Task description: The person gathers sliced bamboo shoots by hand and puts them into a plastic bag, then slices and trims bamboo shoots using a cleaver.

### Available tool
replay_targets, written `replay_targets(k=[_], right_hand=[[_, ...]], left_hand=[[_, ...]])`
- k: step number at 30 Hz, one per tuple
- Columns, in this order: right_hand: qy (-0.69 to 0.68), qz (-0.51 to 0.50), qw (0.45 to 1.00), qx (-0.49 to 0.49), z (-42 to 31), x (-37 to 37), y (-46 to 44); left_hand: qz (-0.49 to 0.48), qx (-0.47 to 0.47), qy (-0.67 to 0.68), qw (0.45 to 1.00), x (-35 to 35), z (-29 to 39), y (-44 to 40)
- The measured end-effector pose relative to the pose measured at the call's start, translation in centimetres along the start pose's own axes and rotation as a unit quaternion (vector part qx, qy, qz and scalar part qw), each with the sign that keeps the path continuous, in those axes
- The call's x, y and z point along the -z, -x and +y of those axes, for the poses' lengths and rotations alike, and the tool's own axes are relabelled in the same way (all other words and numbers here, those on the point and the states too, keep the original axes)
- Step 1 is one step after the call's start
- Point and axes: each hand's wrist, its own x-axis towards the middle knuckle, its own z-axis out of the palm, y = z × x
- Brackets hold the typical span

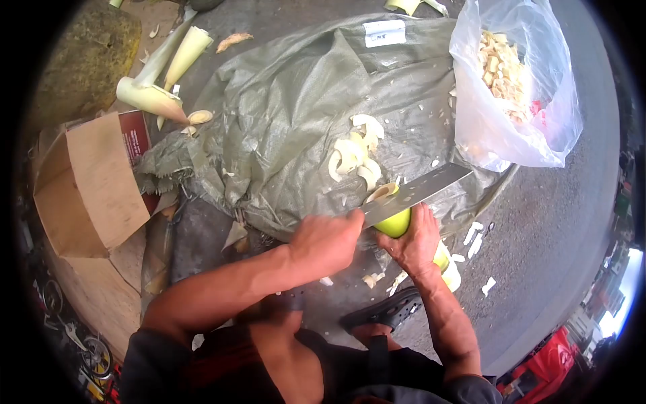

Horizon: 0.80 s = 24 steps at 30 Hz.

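Note:
My left hand [330,244] is wrapped round the handle of a broad-bladed cleaver [427,190], which points up and to the right. Its blade lies across a green piece [395,223] that looks like a bamboo shoot, with a pale cut end showing beyond the blade. My right hand [414,244] grips this piece from the near right side, fingers close to the blade's edge. Just beyond the blade, curved cream-coloured slices [353,151] lie in a loose heap on a grey-green woven sack [289,101]. Pale yellow pieces [449,266] lie partly hidden behind my right wrist.
A clear plastic bag [558,128] holding many chopped pale pieces [501,67] stands at the upper right. Pale stalks [148,94] lie at the upper left, near an open cardboard box [87,182]. White scraps [474,241] dot the ground. My sandalled foot [383,312] is close below.

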Motion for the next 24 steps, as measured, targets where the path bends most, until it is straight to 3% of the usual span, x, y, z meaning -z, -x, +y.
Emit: replay_targets(k=[7, 14, 18, 21, 24], right_hand=[[0.044, 0.033, 0.998, 0.018, -1.2, -0.6, 1.9], [0.022, -0.187, 0.981, -0.045, -0.6, 3.5, -0.3], [-0.052, -0.129, 0.990, 0.010, 0.8, 1.2, 0.9], [-0.124, -0.127, 0.984, -0.030, 0.5, 1.2, 0.5], [-0.111, -0.091, 0.990, -0.007, -0.1, 1.2, 0.7]], left_hand=[[-0.007, 0.022, 0.006, 1.000, -1.2, -1.5, -2.5], [-0.016, 0.030, -0.014, 0.999, 2.6, -1.3, 6.8], [-0.035, 0.027, -0.013, 0.999, 2.5, -1.3, 8.7], [-0.052, 0.034, -0.029, 0.998, 2.4, -1.2, 8.9], [-0.050, 0.028, -0.022, 0.998, 1.5, -1.0, 7.9]])
